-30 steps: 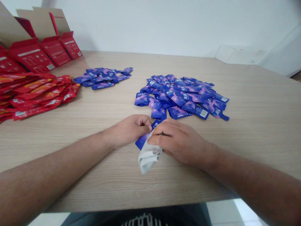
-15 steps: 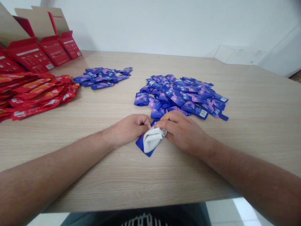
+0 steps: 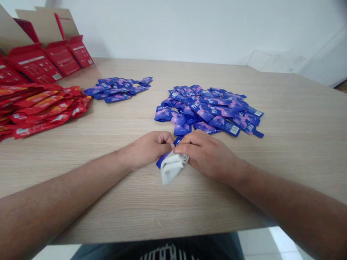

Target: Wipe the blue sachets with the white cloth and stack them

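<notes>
My left hand (image 3: pixel 150 148) is closed, pinching the upper end of a blue sachet (image 3: pixel 162 161) that lies flat on the wooden table (image 3: pixel 108 195). My right hand (image 3: pixel 206 153) is closed on a white cloth (image 3: pixel 170 169) and presses it onto that sachet, covering most of it. Only a blue corner shows beneath the cloth and between my hands. Just beyond my hands lies a large heap of blue sachets (image 3: pixel 208 108).
A smaller pile of blue sachets (image 3: pixel 118 86) lies at the back left. Red sachets (image 3: pixel 40 108) are heaped at the left edge, with open red cartons (image 3: pixel 54 54) behind them. The white wall (image 3: pixel 189 29) runs along the far table edge.
My right hand has slid the white cloth back and forth over the sachet: up toward the heap half a second ago, now down toward me again. My left hand has stayed put.
</notes>
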`<state>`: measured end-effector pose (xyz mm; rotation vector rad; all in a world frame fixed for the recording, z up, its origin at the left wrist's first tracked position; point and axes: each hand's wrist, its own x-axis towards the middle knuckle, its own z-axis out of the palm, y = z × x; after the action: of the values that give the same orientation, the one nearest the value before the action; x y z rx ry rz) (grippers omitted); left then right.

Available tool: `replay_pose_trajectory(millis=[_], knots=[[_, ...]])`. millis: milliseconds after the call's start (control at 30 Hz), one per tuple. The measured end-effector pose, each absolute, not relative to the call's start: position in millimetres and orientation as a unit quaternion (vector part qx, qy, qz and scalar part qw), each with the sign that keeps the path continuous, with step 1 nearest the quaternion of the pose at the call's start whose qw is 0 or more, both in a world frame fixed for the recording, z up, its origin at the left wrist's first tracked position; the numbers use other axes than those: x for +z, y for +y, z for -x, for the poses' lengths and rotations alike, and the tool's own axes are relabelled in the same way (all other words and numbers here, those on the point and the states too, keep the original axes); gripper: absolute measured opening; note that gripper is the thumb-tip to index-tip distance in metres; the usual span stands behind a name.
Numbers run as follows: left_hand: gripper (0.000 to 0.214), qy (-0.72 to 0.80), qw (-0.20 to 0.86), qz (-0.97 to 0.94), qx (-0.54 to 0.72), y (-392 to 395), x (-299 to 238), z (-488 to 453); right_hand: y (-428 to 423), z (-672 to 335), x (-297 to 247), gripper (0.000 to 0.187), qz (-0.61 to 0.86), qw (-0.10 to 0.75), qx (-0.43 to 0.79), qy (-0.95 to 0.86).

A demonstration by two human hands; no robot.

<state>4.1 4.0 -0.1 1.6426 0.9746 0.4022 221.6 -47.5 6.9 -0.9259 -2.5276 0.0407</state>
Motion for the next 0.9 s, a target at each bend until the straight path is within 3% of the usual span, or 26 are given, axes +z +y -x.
replay_pose_trajectory(millis=[900], knots=[[0.012, 0.419, 0.52, -0.724, 0.17, 4.1, -0.4, -4.1, -43.1, -224.4, 4.7, 0.021, 0.322, 0.238, 0.017, -0.916]])
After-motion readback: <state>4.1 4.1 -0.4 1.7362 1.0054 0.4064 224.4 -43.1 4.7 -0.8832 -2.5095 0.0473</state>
